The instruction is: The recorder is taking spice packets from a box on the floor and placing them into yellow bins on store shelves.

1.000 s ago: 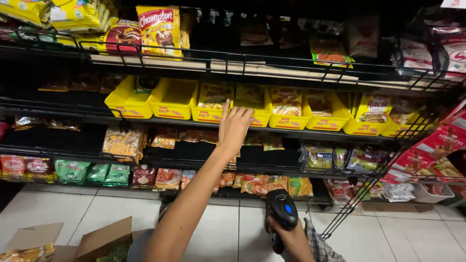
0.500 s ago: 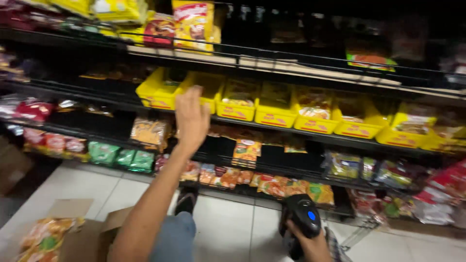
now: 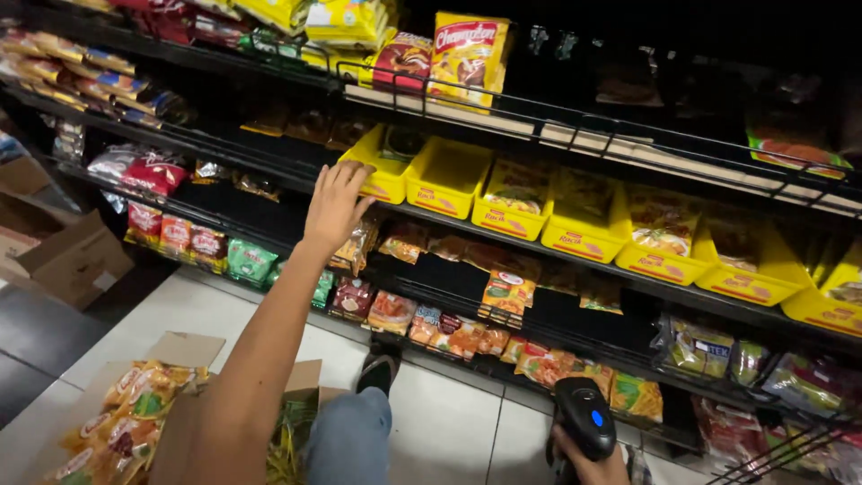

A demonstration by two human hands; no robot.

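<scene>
Two hands at work: left hand point(image 3: 335, 205) spread wide, grip empty, beside yellow bin point(image 3: 382, 169); right hand point(image 3: 588, 460) clasped around black scanner point(image 3: 584, 418).

Just past the fingertips of the left hand point(image 3: 336, 203) sits a bright yellow bin point(image 3: 381, 171) with a red label on its front. Below the fingers hang red packets point(image 3: 176, 235) and green packets point(image 3: 250, 261). The right hand point(image 3: 588, 461) grips a black scanner point(image 3: 584, 418) with a blue light, perhaps a button.
</scene>
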